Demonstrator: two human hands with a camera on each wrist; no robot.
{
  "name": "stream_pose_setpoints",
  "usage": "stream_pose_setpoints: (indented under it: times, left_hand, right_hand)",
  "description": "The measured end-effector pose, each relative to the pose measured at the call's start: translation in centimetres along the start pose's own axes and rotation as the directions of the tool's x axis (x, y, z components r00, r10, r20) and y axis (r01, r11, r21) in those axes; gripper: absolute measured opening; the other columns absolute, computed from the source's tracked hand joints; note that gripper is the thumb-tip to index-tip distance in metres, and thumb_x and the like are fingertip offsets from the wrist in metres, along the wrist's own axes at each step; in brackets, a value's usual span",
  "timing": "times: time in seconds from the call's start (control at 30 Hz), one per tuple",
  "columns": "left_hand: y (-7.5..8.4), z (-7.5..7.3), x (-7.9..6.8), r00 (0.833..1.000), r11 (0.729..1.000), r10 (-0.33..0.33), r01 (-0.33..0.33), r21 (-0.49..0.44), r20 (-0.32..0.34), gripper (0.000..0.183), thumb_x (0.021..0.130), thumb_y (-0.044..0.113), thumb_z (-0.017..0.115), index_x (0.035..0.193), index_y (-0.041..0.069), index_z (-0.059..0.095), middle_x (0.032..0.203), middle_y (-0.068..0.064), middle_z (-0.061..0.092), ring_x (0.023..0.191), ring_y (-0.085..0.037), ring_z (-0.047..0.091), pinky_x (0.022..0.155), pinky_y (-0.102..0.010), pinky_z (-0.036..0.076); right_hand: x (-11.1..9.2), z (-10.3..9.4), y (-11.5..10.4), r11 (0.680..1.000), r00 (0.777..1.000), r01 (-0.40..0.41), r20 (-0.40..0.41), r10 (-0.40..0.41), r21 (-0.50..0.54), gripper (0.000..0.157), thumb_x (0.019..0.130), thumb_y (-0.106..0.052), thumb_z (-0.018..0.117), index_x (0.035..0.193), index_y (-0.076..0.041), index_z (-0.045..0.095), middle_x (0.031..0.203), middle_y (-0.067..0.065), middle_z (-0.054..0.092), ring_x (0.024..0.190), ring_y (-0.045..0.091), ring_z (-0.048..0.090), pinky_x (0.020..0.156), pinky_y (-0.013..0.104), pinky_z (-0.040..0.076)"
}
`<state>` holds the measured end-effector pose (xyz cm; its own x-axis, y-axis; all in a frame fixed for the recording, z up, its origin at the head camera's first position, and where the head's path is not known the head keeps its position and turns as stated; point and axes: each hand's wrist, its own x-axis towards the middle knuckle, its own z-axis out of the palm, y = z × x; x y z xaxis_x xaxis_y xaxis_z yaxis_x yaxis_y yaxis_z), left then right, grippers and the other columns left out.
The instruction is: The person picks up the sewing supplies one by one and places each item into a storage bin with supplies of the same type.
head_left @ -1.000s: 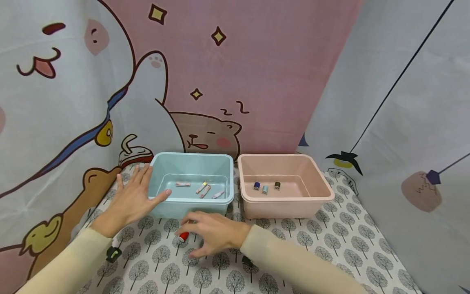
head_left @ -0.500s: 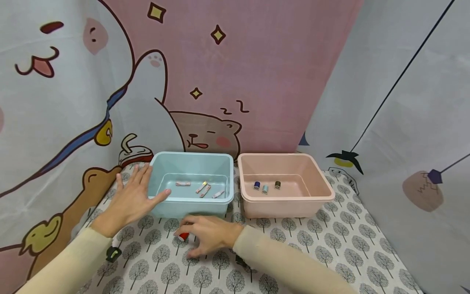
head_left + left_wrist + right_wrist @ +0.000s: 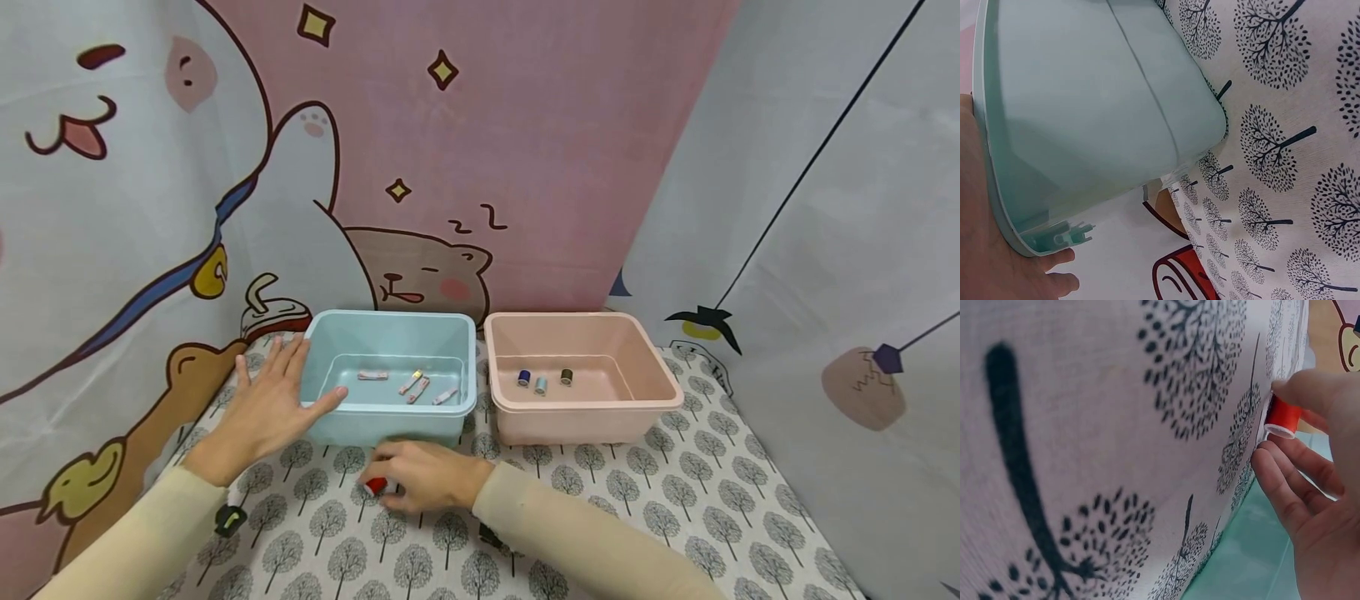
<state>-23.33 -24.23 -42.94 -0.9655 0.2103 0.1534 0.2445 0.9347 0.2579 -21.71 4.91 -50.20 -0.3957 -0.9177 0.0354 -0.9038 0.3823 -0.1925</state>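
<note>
A red spool of thread (image 3: 1284, 416) with a white end lies on the tree-print cloth. My right hand (image 3: 427, 475) pinches it between thumb and fingers, low on the cloth in front of the blue bin. In the right wrist view the thumb is against the spool, and the other fingers stay spread beside it. My left hand (image 3: 268, 408), fingers straight, rests at the left rim of the light blue bin (image 3: 390, 427). Several small slim pieces (image 3: 411, 382), which look like nail clippers, lie in that bin.
A pink bin (image 3: 585, 425) stands right of the blue one. Inside it are three thread spools: dark blue (image 3: 523, 377), light blue (image 3: 541, 385) and dark green (image 3: 567, 377). A cartoon-printed curtain (image 3: 555, 167) hangs behind both bins.
My right thumb and fingers have drawn in around the red spool, from wide apart to a pinch. The left hand has stayed at the blue bin's rim.
</note>
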Motion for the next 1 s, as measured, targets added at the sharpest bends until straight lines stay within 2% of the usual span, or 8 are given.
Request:
stream_pose_setpoints:
  times: [0.13,0.33,0.73,1.0]
  left_hand:
    - [-0.1,0.1,0.0,1.0,1.0,0.003,-0.003,0.001,-0.005,0.12,0.111,0.083,0.051,0.185,-0.005,0.014,0.194,-0.031,0.012,0.18,-0.06,0.005,0.132,-0.096,-0.01]
    - [-0.1,0.2,0.0,1.0,1.0,0.002,-0.002,0.009,-0.006,0.12,0.111,0.083,0.051,0.185,-0.005,0.014,0.193,-0.031,0.013,0.18,-0.06,0.007,0.132,-0.096,-0.009]
    - [0.0,-0.1,0.0,1.0,1.0,0.0,0.0,0.008,-0.001,0.12,0.111,0.083,0.051,0.185,-0.005,0.014,0.193,-0.032,0.012,0.18,-0.06,0.006,0.131,-0.097,-0.007]
    - [-0.1,0.0,0.0,1.0,1.0,0.002,-0.002,0.022,0.0,0.12,0.111,0.083,0.049,0.184,-0.005,0.014,0.193,-0.032,0.012,0.18,-0.061,0.006,0.132,-0.097,-0.007]
  right_hand:
    - [0.1,0.2,0.2,0.999,0.999,0.033,-0.042,-0.033,-0.006,0.038,0.112,-0.024,0.081,0.15,-0.023,0.079,0.137,-0.005,0.076,0.109,-0.003,0.072,0.098,0.0,0.052]
    - [0.1,0.2,0.2,0.999,0.997,0.044,-0.06,-0.044,-0.006,0.033,0.112,-0.022,0.08,0.146,-0.023,0.08,0.132,-0.005,0.076,0.11,-0.003,0.072,0.098,-0.001,0.051]
    - [-0.3,-1.0,-0.8,0.999,0.996,0.043,-0.08,-0.044,-0.012,0.036,0.113,-0.026,0.081,0.148,-0.025,0.079,0.133,-0.006,0.076,0.111,-0.003,0.073,0.099,-0.001,0.052]
    - [-0.8,-2.2,-1.9,0.995,0.992,0.059,-0.105,-0.067,-0.075,0.04,0.109,-0.026,0.085,0.149,-0.024,0.079,0.132,-0.005,0.077,0.11,-0.002,0.076,0.097,-0.002,0.052]
